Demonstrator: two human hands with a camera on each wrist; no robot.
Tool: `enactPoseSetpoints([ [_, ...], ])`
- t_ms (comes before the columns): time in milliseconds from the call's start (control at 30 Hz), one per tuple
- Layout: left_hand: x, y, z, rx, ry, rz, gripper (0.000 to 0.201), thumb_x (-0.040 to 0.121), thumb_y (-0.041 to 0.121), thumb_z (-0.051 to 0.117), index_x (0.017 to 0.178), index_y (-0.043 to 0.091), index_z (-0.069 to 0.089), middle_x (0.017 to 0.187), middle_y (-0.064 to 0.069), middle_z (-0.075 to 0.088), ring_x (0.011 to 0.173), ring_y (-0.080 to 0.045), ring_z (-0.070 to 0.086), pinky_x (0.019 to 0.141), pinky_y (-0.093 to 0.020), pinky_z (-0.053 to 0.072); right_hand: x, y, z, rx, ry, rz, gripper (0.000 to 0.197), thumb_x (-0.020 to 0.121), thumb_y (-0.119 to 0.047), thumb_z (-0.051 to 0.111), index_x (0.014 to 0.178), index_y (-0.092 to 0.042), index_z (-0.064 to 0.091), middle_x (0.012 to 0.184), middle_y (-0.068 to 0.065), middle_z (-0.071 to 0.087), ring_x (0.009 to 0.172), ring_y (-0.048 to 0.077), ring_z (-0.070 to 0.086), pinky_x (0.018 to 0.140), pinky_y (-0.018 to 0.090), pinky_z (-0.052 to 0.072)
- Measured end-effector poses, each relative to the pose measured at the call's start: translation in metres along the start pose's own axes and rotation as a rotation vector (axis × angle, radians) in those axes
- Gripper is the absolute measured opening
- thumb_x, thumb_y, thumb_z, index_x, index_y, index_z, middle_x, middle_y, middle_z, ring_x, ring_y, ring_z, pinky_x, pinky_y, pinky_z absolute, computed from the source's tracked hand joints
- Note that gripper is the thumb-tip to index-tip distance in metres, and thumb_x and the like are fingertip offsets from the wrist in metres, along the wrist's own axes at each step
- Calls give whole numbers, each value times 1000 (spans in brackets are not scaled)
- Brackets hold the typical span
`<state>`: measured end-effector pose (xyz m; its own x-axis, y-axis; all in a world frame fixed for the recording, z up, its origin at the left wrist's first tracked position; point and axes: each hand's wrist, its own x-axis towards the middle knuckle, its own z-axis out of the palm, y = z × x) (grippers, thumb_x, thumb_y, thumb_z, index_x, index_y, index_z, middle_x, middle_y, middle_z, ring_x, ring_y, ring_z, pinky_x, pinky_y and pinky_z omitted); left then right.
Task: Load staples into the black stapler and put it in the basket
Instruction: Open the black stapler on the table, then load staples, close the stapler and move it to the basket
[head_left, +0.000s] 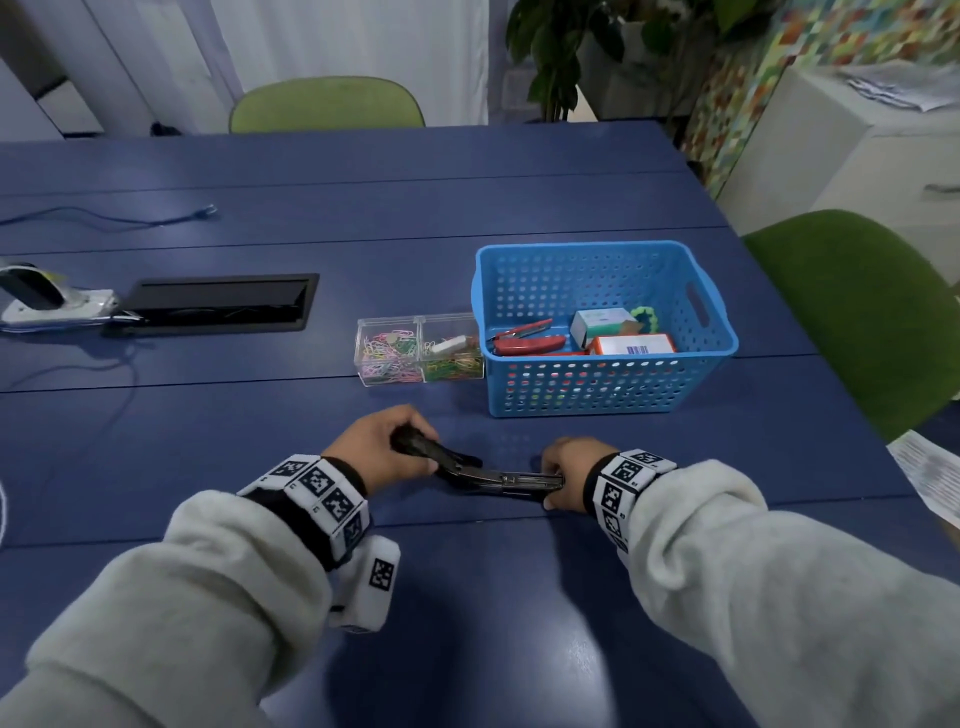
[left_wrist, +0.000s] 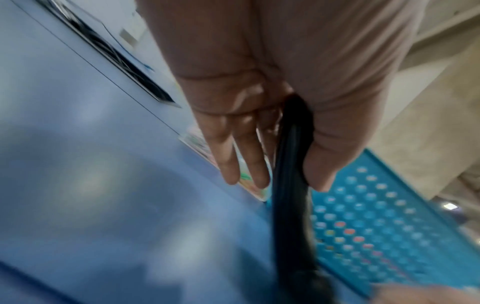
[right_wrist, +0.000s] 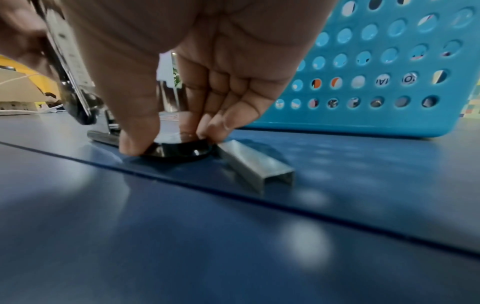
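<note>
Perforated blue plastic basket (head_left: 605, 384) behind, well apart from work. Black metal stapler (head_left: 483, 470) on blue table (head_left: 208, 441), lid swung open. Left hand (head_left: 376, 449) grips lid; right hand (head_left: 563, 475) pinches base front. Silver staple strip (right_wrist: 255, 164) loose just beside fingertips (right_wrist: 132, 147). Risks: lid snapping shut on fingers; strip knocked away, breaking.

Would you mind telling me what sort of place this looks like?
Probably an office meeting room: a long blue table with a built-in cable hatch, green chairs around it, and stationery in a blue basket.
</note>
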<state>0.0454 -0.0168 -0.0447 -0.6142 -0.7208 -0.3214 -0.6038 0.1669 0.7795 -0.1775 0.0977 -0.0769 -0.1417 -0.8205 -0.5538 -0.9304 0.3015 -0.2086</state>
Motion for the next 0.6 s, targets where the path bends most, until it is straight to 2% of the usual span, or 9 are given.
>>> enactPoseSetpoints([
  [67,0,-13,-6,109,19,-79,32,69,5,78,69,31,59,73,4,63,68,-6,60,76,-23,47,0,0,0,-4,-2,0,38,76,-33,72,107,-15,58,118,7,58,106,27,56,88,34,48],
  [167,1,-21,-6,398,-51,-188,25,74,17,73,70,31,53,85,3,63,89,-21,62,82,-30,48,-1,-2,-1,-16,-14,-1,39,77,-33,71,108,-15,57,119,6,56,107,27,55,88,33,47],
  [233,0,-15,-1,479,-72,-199,13,76,21,70,82,24,58,97,0,62,99,-23,61,87,-32,48,-1,-3,-2,-22,-20,-4,38,77,-33,71,108,-15,57,120,6,56,107,27,55,88,34,47],
  [333,3,-2,13,509,-79,-153,31,76,26,69,105,21,59,114,-1,62,108,-23,57,95,-34,48,-1,-3,-2,-17,-12,1,38,77,-33,71,108,-15,58,120,7,56,107,27,56,89,35,48],
  [400,6,8,23,502,-123,-101,39,76,27,68,113,25,55,122,2,61,114,-20,56,100,-38,47,-1,-4,-2,-6,-4,-1,38,77,-32,71,109,-15,58,120,7,56,108,27,56,91,35,48],
  [500,13,22,37,493,-234,-6,47,78,19,62,122,31,51,129,5,59,120,-18,54,104,-40,45,-7,0,-2,33,20,-11,42,77,-30,72,114,-16,58,121,9,54,110,27,54,94,34,46],
  [600,18,34,46,496,-286,38,46,83,14,53,126,32,51,134,3,55,123,-20,51,108,-37,41,-18,17,-4,102,91,36,53,74,-32,74,121,-19,54,124,10,51,118,28,48,102,34,43],
])
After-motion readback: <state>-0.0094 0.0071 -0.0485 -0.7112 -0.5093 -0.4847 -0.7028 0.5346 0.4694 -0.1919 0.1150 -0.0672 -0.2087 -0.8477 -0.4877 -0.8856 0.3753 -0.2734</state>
